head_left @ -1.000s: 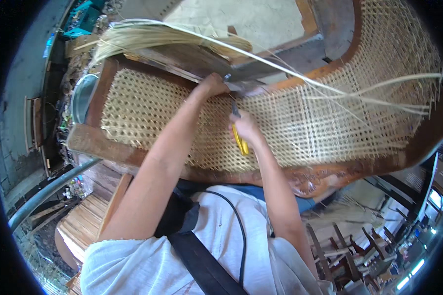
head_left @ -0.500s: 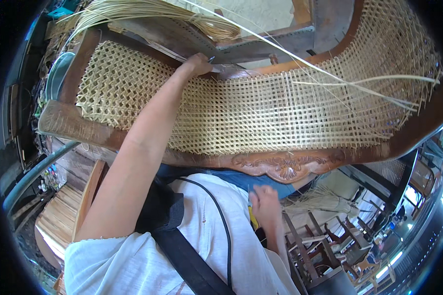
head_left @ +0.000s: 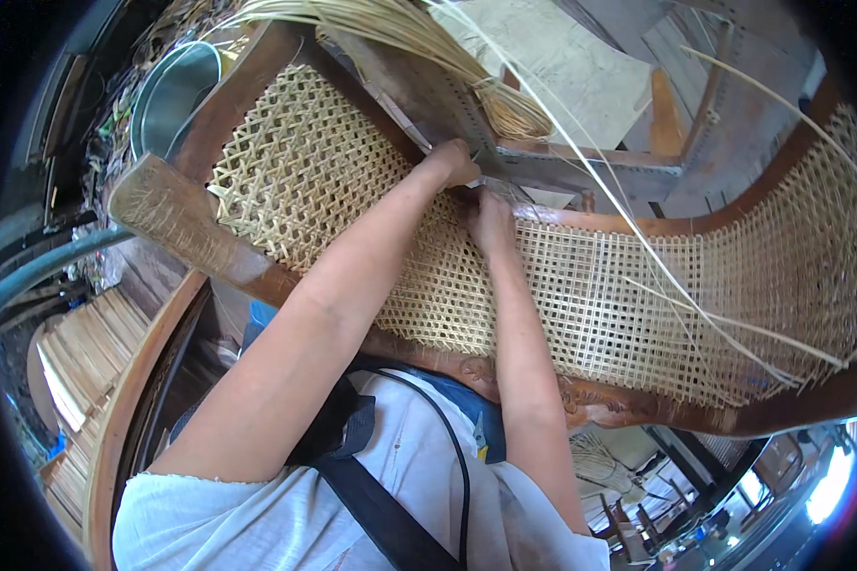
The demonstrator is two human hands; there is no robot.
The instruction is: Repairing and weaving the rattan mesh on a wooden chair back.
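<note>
A woven cane panel [head_left: 295,152] spans a dark wooden furniture frame [head_left: 176,214] with a carved near rail. My left hand [head_left: 452,164] is at the panel's far edge by the frame, its fingers curled closed. Just to its right, my right hand [head_left: 491,226] rests at the same edge, wrist over the weave, with its fingers bent inward. A small shiny bit shows between the hands; I cannot make out what either one holds. A long pale cane strand [head_left: 595,174] runs diagonally across the panel's right part, where loose ends stick out.
A bundle of cane strands [head_left: 419,40] lies over the frame's far part. Beyond the left end stands a grey-green bucket [head_left: 150,109]. Boards [head_left: 100,347] and a curved wooden piece [head_left: 138,400] are at lower left. Chair frames [head_left: 628,528] sit at lower right.
My right hand has risen from in front of my body to the panel's far edge, beside my left. The view has turned, so the furniture appears tilted and shifted.
</note>
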